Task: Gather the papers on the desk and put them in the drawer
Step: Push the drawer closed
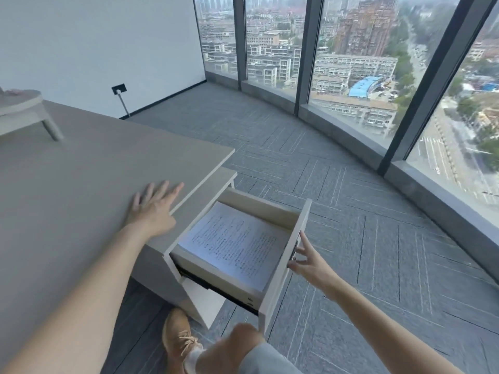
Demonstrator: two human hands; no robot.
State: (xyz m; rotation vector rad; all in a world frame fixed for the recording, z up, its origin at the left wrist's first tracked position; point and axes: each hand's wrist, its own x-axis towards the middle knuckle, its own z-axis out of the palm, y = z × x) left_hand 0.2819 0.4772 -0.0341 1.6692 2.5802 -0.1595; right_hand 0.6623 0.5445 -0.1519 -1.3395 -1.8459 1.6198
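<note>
A stack of printed white papers (235, 245) lies flat inside the drawer (286, 255), which is pulled out from the cabinet under the grey desk (81, 190). My left hand (154, 209) rests flat on the desk near its right edge, fingers spread, holding nothing. My right hand (305, 259) is at the outer face of the drawer front, fingers apart and touching the handle area, with no firm grip visible.
A small grey stand (24, 112) sits on the desk's far left. Grey carpet floor stretches right toward tall curved windows (351, 63). My knee and a tan shoe (178, 338) are below the drawer. A wall socket (118, 89) is on the white wall.
</note>
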